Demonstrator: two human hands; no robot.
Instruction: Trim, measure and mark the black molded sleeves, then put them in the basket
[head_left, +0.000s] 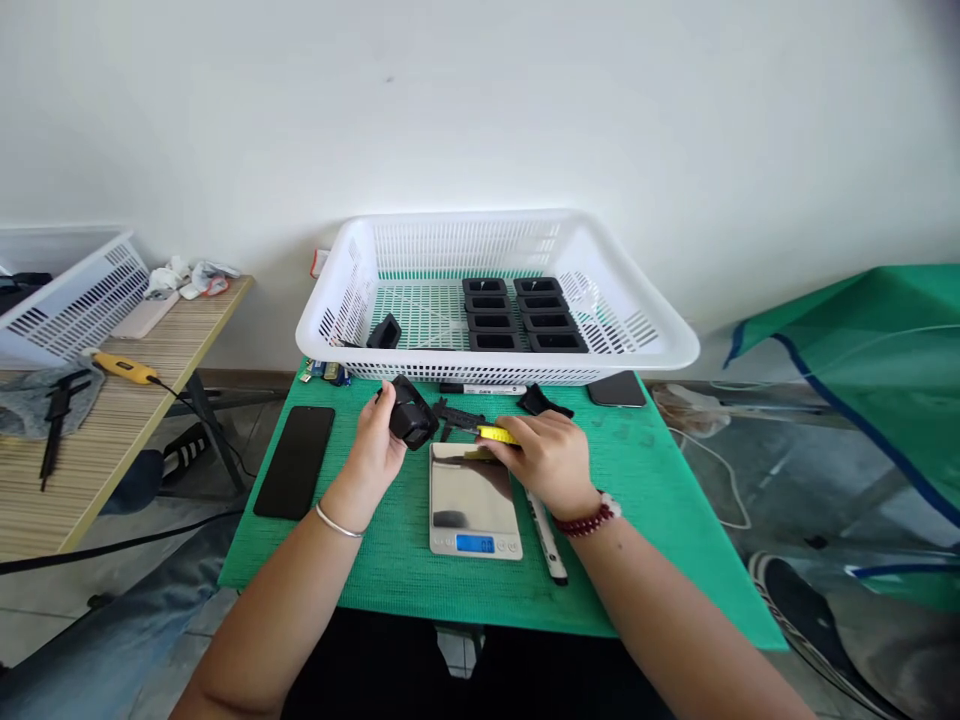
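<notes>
My left hand (376, 440) is closed around a hollow black block-shaped part (411, 412), held tilted above the table to the left of the scale. In my right hand (551, 455) is a slim yellow tool (497, 434), its end pointing left towards the part; its exact kind is unclear. A black caliper (459, 417) shows just beyond the yellow tool's tip. Below both hands lies a small digital scale (474, 505) with a shiny plate and a lit blue display.
Behind stands a white plastic basket (496, 368) with several black rectangular parts (491, 322). On the green table (645, 560) are a dark phone (295, 462), a marker (547, 540), another marker (484, 389) and a black scrap (545, 400). A wooden table (150, 410) stands left.
</notes>
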